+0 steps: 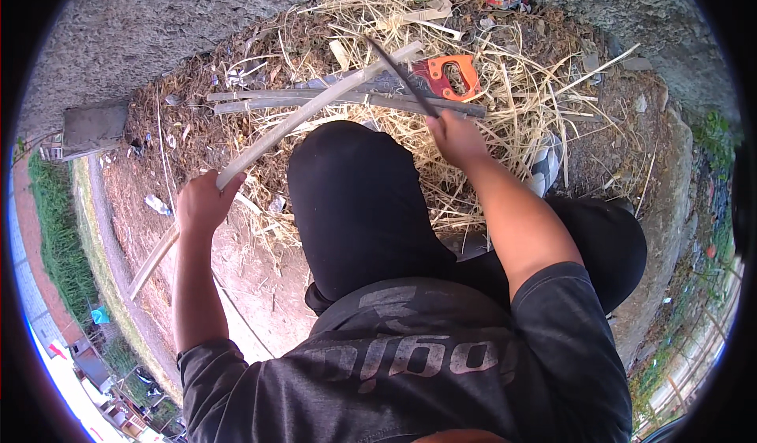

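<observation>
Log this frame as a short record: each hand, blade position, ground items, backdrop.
left_hand: left hand closed around long pale strip, which slants up and to the right
right_hand: right hand closed on the handle end of dark-bladed knife
blade_position: crosses the strip near its far end; contact cannot be told
ground_items: orange-handled saw; loose strips beyond the knee; pale shavings scattered widely; red wrapper at far edge
backdrop: rough grey wall
</observation>
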Demonstrator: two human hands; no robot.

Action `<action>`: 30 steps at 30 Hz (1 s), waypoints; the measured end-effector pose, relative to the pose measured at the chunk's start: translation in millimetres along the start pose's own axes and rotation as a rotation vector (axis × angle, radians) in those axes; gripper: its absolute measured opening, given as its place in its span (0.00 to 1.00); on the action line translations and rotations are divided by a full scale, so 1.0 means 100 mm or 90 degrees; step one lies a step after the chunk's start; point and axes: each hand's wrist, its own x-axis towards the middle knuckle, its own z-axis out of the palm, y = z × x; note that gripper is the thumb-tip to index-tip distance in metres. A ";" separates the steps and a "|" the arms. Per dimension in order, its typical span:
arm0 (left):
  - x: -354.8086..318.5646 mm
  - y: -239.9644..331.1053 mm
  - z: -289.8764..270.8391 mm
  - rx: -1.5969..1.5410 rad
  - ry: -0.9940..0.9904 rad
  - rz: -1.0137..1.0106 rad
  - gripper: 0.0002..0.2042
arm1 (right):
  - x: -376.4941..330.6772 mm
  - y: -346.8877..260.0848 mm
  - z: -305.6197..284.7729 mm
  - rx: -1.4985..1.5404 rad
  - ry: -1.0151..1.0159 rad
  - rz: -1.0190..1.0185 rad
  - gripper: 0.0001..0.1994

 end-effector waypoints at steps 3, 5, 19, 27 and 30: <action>-0.04 -0.02 0.04 -0.033 -0.037 -0.022 0.29 | -0.01 -0.06 0.06 -0.044 -0.039 0.020 0.26; -0.07 -0.03 0.02 -0.036 -0.044 -0.017 0.29 | 0.08 0.18 0.21 -0.025 0.020 0.072 0.26; -0.05 -0.36 0.35 -0.208 -0.307 -0.101 0.40 | -0.06 -0.16 -0.01 -0.008 -0.044 -0.083 0.24; 0.07 -0.30 0.47 -0.214 -0.341 -0.098 0.45 | 0.12 0.05 -0.17 0.058 -0.018 0.066 0.25; 0.09 -0.30 0.51 -0.216 -0.344 -0.108 0.46 | 0.03 -0.08 -0.09 0.018 0.020 -0.036 0.24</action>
